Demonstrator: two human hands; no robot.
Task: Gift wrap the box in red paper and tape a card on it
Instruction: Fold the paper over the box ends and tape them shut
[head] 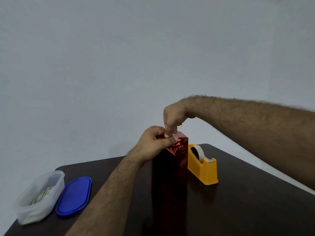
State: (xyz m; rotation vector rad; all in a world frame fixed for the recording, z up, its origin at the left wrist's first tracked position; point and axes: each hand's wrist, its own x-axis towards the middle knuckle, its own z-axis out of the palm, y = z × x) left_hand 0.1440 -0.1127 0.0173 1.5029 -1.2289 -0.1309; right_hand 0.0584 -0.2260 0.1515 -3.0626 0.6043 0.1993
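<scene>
Head view, box: your red-wrapped box [169, 176] stands upright on end, mid-table [238, 210], just left of the yellow tape dispenser [202, 169].
Head view, left hand: your left hand [153, 142] grips the top edge, its thumb pinning the crumpled foil fold.
Head view, right hand: your right hand [172, 116] comes from above, fingertips [168, 132] curled onto a small pale pink piece [179, 133] on the top end, probably tape or the card; I cannot tell which.
Step, done well: keep the left thumb firm on the fold, smooth the piece outward flat, and steady the tall box against tipping.
Counts: one box, one dispenser, one clear tub [40, 196] holding papers, one blue lid [74, 195], two hands.
</scene>
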